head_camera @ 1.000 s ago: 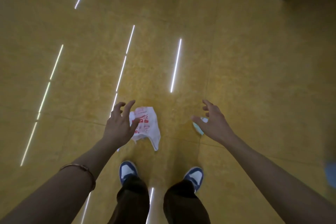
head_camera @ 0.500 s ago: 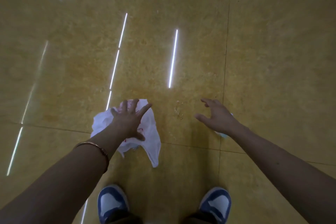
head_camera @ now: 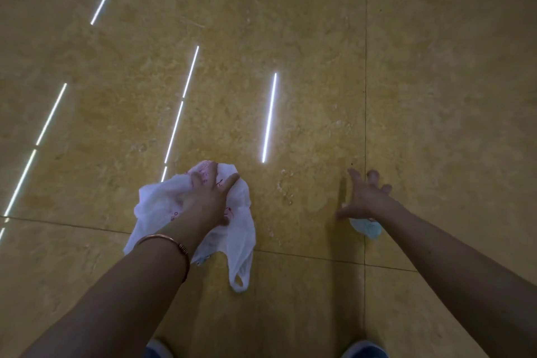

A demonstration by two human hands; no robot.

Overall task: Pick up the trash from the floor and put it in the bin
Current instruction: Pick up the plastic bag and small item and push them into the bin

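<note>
Two open hands: left hand (head_camera: 206,200) presses the bag (head_camera: 242,231), right hand (head_camera: 367,200) apparently over blue scrap (head_camera: 368,229)

I count two hands, my left hand (head_camera: 206,200) and my right hand (head_camera: 366,197). One white bag (head_camera: 241,229) lies near left and one small blue scrap (head_camera: 367,228) near right. One bangle (head_camera: 174,244). Two shoes at the near edge: left shoe (head_camera: 157,350), right shoe (head_camera: 363,351).

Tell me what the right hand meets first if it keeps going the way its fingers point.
Probably the bare floor just ahead of the right hand; the blue scrap lies back under the wrist, not in that line. Depth is unclear.
</note>
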